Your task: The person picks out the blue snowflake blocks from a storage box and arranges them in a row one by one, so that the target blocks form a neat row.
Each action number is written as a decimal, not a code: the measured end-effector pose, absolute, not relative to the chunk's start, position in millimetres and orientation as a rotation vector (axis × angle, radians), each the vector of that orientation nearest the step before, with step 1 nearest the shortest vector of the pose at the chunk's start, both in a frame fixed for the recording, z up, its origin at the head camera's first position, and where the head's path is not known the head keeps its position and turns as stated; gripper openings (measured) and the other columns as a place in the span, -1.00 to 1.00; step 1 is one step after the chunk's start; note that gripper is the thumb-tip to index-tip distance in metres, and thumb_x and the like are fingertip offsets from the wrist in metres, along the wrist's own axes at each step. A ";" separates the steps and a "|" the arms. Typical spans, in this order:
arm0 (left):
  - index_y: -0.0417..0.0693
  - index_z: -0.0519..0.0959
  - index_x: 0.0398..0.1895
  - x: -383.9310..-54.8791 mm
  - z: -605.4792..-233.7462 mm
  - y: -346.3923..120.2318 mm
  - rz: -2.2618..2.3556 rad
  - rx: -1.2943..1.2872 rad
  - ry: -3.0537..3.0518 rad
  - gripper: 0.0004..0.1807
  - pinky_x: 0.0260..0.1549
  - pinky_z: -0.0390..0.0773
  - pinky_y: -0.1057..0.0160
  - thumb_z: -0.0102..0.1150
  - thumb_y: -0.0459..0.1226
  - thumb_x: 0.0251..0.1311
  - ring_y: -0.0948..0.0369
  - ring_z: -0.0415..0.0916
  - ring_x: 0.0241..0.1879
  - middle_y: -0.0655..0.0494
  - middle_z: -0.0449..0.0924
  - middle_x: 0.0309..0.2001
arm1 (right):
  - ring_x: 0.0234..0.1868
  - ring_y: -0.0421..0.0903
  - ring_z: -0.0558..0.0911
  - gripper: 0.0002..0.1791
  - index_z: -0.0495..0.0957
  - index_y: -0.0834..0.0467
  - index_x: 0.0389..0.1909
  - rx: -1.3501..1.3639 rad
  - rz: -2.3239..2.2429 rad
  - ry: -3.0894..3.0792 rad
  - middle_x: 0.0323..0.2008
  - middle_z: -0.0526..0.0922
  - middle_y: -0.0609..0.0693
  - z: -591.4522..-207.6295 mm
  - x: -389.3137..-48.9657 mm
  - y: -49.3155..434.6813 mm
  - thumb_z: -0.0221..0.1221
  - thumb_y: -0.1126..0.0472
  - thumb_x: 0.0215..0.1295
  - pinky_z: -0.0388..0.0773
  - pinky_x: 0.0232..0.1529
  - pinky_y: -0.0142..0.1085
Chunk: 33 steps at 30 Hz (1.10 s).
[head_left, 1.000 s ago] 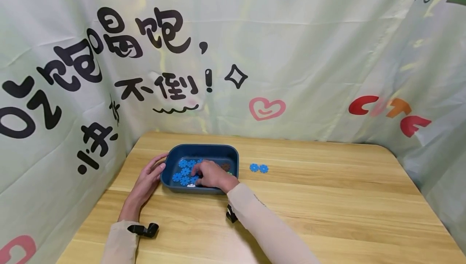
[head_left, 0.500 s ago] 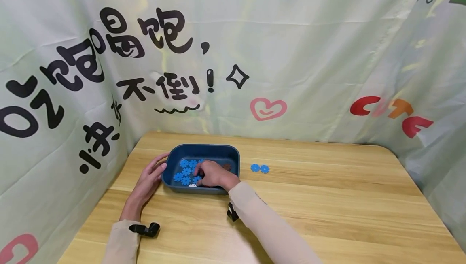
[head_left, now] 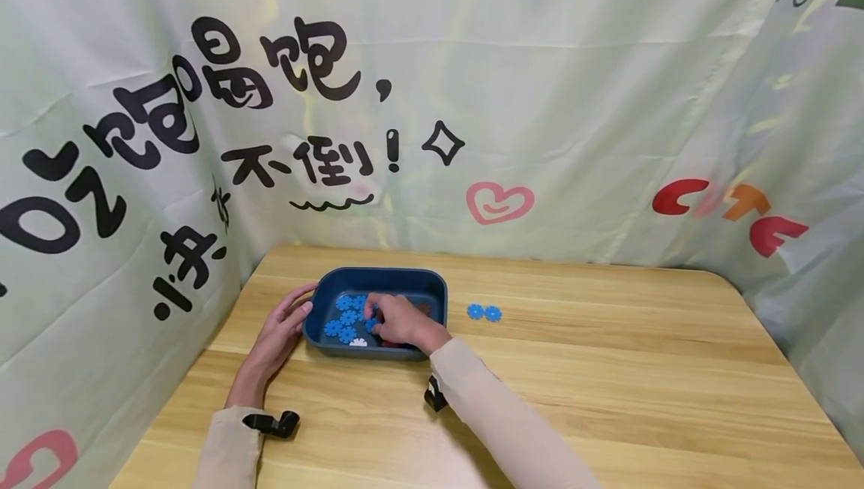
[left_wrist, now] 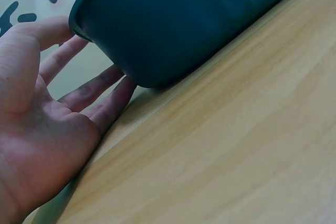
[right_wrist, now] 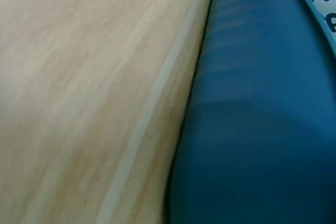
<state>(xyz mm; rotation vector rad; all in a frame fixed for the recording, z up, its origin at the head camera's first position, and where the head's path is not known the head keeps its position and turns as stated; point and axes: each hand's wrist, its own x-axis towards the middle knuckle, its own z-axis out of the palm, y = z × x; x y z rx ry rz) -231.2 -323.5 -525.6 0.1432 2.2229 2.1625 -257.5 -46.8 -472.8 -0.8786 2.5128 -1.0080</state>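
A dark blue rectangular tray (head_left: 378, 353) holds several blue snowflake building discs (head_left: 346, 316) and a white disc (head_left: 358, 342). My right hand (head_left: 400, 322) reaches over its near side, thumb and forefinger pinching a blue snowflake disc (head_left: 371, 325) inside. At the tray's left end is my left hand (head_left: 280, 331), fingers spread. In the left wrist view this hand (left_wrist: 47, 124) has its thumb at the rim and other fingertips against the outer wall. The right wrist view shows only the tray's outer side (right_wrist: 252, 108) and the tabletop; my right hand is out of sight there.
Two blue discs (head_left: 484, 313) lie side by side on the wooden table (head_left: 607, 384), right of the tray. Brownish-red discs (head_left: 424, 309) are partly hidden behind my right hand. A printed curtain (head_left: 574, 114) hangs behind the table and at both sides.
My right hand has shifted slightly right within the tray with a blue disc at its fingertips, exposing more of the white disc. My left hand keeps its place at the tray's end.
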 end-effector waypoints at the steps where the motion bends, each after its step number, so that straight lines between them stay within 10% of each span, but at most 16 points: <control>1: -0.02 0.25 0.56 -231.7 -525.7 -323.1 2.163 0.144 2.222 -0.41 0.13 0.50 0.39 0.02 -0.10 0.57 0.11 0.29 0.35 -0.12 0.21 0.48 | -0.48 -0.15 0.45 -0.84 0.53 0.11 -0.06 -0.883 -1.025 2.511 -0.45 0.54 -0.07 -471.3 -257.1 -45.1 0.23 0.37 0.44 0.43 -0.30 -0.32; 11: -0.01 0.26 0.56 -235.1 -528.0 -322.0 2.161 0.120 2.219 -0.41 0.12 0.49 0.41 0.03 -0.08 0.57 0.08 0.23 0.38 -0.08 0.19 0.50 | -0.32 -0.07 0.74 -0.81 0.54 0.19 0.01 -0.858 -1.324 2.418 -0.31 0.58 0.04 -459.5 -252.7 -26.6 0.15 0.44 0.47 0.63 -0.22 -0.34; 33: 0.00 0.25 0.57 -232.8 -526.9 -323.8 2.145 0.104 2.234 -0.41 0.12 0.48 0.42 0.02 -0.07 0.57 0.02 0.21 0.40 -0.12 0.17 0.52 | -0.43 -0.11 0.63 -0.77 0.60 0.12 0.06 -0.940 -1.547 2.522 -0.32 0.58 -0.04 -440.9 -224.2 13.2 0.20 0.37 0.44 0.59 -0.36 -0.31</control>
